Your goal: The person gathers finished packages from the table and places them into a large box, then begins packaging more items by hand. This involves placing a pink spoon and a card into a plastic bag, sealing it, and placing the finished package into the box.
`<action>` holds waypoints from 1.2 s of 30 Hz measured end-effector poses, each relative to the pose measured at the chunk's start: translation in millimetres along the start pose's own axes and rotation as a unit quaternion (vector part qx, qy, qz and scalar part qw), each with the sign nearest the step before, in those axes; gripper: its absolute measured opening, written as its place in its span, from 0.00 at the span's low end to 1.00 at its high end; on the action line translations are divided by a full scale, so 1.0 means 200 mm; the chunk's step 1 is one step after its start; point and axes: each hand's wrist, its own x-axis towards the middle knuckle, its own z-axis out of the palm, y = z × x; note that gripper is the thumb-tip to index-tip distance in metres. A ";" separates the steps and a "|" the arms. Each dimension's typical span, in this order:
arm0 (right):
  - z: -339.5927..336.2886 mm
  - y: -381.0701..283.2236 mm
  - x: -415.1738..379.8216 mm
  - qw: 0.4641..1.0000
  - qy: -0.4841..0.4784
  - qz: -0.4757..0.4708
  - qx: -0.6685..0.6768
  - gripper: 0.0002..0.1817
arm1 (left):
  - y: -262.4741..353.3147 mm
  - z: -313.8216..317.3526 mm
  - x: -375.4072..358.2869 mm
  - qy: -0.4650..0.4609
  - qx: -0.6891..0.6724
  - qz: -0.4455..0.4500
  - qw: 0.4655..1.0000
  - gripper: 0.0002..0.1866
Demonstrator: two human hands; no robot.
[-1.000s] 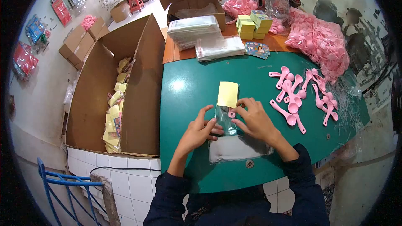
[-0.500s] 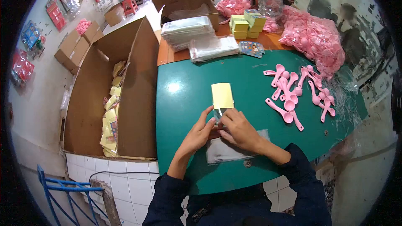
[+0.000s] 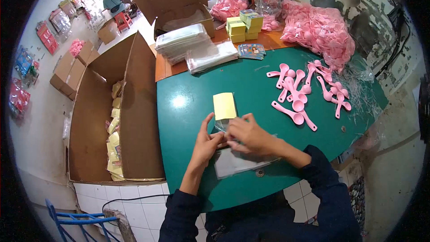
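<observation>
A clear plastic bag with a yellow card in its far part lies in front of me on the green tabletop. My left hand grips the bag's near end between thumb and fingers, its index finger stretched along the side. My right hand is closed with curled fingers at the same end; it is slightly blurred and hides part of the plastic. Beneath my wrists rests a stack of flat clear bags. Several pink measuring spoons lie loose to the right.
A large cardboard box holding yellow-carded packs stands at the left. Further back are stacked clear bags, yellow card blocks, picture cards and a big bag of pink spoons. A person sits far off.
The view has shifted, so the table contents sit further left. My right hand has lifted its index finger and moved slightly right relative to the bag; my left hand stays at it.
</observation>
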 end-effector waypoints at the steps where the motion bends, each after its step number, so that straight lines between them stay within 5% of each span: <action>1: -0.06 0.04 -0.02 0.998 -0.013 0.004 0.061 0.05 | 0.02 0.01 0.00 0.018 0.037 -0.001 0.999 0.34; 3: -0.27 0.14 -0.11 0.949 -0.050 0.101 0.294 0.07 | 0.06 0.01 -0.02 -0.008 0.035 -0.018 0.999 0.33; 4: -0.38 0.30 -0.21 0.959 -0.022 0.080 0.271 0.08 | 0.07 0.00 -0.02 -0.019 0.035 -0.027 0.999 0.33; 5: -0.57 0.38 -0.31 0.917 0.020 0.241 0.318 0.06 | 0.05 -0.01 -0.01 -0.038 0.046 -0.022 0.998 0.28; 6: -0.73 0.52 -0.39 0.936 0.054 0.265 0.223 0.04 | 0.05 -0.01 -0.02 -0.048 0.055 -0.028 0.997 0.26; 8: -1.07 0.92 -0.71 0.877 0.138 0.407 0.216 0.02 | 0.05 0.00 -0.01 -0.074 0.070 -0.039 0.994 0.23; 12: -1.07 0.78 -0.63 0.815 0.211 0.537 0.056 0.14 | 0.03 0.00 0.00 -0.076 0.093 -0.032 0.992 0.14; 14: -0.82 0.77 -0.63 0.955 0.182 0.194 -0.130 0.25 | 0.04 0.01 -0.01 -0.074 0.076 -0.018 0.994 0.13; 15: -0.68 0.62 -0.48 0.976 0.078 0.163 -0.119 0.31 | 0.04 0.01 -0.01 -0.074 0.071 -0.013 0.995 0.13; 16: -0.54 0.29 -0.25 0.969 0.051 0.235 0.055 0.29 | 0.05 0.02 -0.02 -0.077 0.053 -0.001 0.996 0.13; 17: -0.37 0.30 -0.21 0.996 -0.004 0.090 0.004 0.29 | 0.07 0.03 -0.03 -0.078 0.037 0.009 0.996 0.13; 23: -0.01 0.23 0.04 0.985 0.079 0.121 0.100 0.10 | 0.15 -0.01 -0.07 -0.080 -0.022 0.030 0.996 0.11; 31: -0.07 0.27 -0.05 0.922 0.042 0.178 0.342 0.10 | 0.03 0.03 -0.01 -0.019 0.242 0.136 0.960 0.05; 36: -0.06 0.31 -0.07 0.876 0.025 0.229 0.424 0.10 | 0.04 0.02 -0.01 0.005 0.291 0.125 0.949 0.06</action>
